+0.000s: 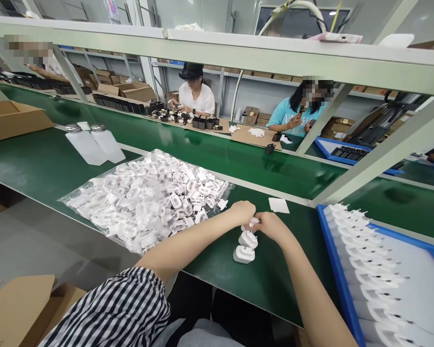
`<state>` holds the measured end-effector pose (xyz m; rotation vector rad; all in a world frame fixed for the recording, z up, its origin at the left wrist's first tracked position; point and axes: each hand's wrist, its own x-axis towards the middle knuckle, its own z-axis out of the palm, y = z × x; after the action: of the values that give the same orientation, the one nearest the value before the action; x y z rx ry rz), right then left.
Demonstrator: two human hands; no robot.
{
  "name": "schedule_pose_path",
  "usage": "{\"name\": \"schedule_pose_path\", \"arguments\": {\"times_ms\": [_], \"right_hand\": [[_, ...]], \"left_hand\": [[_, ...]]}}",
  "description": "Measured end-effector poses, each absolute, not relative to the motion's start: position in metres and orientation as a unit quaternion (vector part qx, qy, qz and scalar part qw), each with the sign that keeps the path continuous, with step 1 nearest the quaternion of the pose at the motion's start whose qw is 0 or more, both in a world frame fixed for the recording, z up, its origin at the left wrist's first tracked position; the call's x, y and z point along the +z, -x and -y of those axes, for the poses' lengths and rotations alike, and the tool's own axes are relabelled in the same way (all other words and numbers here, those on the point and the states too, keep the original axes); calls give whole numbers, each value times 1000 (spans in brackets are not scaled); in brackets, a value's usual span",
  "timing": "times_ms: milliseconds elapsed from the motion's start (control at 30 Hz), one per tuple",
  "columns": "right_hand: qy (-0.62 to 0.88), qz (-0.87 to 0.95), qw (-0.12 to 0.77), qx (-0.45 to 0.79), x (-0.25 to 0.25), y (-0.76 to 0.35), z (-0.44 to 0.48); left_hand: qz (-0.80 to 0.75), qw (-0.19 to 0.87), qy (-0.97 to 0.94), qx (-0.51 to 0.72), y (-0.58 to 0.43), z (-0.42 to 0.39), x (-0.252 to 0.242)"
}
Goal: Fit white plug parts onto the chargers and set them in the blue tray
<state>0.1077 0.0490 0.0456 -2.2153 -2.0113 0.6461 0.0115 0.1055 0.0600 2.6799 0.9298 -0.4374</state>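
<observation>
**Two hands closed on one small white plug part at mid-tabletop**

Green tabletop [50, 164] runs from the left edge of the frame to the right, its near edge cutting diagonally from middle left down to lower centre, with grey floor and brown cartons below it. Both hands meet just right of centre. The left hand [243, 211] and the right hand [271, 225] touch each other, and each grip is closed on the same small white plug part [253, 222] held between them, just above the surface. Directly beneath, two white adapters [246, 246] lie on the green, touching one another, close to the near edge.

Left of the hands, a clear bag of white parts [148, 197] spreads wide, its lower fringe reaching the tabletop's near edge. Two white bottles [94, 142] stand behind the bag, toward upper left. A small white paper square [278, 205] lies just beyond the hands. At lower right a blue tray [334, 260] holds rows of white adapters, its left rim near the right forearm.

Open green shows between the bag and the tray, and in a wide strip behind the paper square. A pale metal frame post [379, 154] slants down to the surface right of the paper. Across the far belt, two other people sit working.
</observation>
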Motion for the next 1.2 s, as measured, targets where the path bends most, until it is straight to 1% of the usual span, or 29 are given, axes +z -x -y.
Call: {"name": "schedule_pose_path", "arguments": {"times_ms": [133,267,367,467,567,633,767,867,967,1100,1167,1200], "right_hand": [[727,651,42,214,44,-107,-48],[729,647,50,217,42,-109,-50],[722,650,75,225,40,-112,-49],[705,657,116,242,38,-115,-43],[703,649,157,245,33,-118,-38],[707,641,173,243,30,-118,-37],[718,628,175,242,29,-116,-40],[722,620,175,252,30,-117,-45],[713,616,192,276,28,-119,-46],[679,612,244,324,21,-124,-38],[659,607,273,349,16,-128,-30],[651,605,285,359,14,-131,-25]], "left_hand": [[-305,126,-935,-130,-14,-104,58],[-310,158,-930,-120,-9,-105,58],[-320,188,-925,-77,-1,-108,52],[-310,254,-916,-9,12,-110,40],[-305,337,-890,23,21,-110,35],[-323,314,-893,9,19,-109,39],[-344,173,-918,-99,1,-105,56],[-337,138,-919,-149,-12,-104,63],[-328,130,-925,-140,-12,-105,61],[-308,151,-931,-125,16,-102,54],[-316,179,-923,-124,36,-97,48],[-314,209,-918,-122,45,-93,44]]}}
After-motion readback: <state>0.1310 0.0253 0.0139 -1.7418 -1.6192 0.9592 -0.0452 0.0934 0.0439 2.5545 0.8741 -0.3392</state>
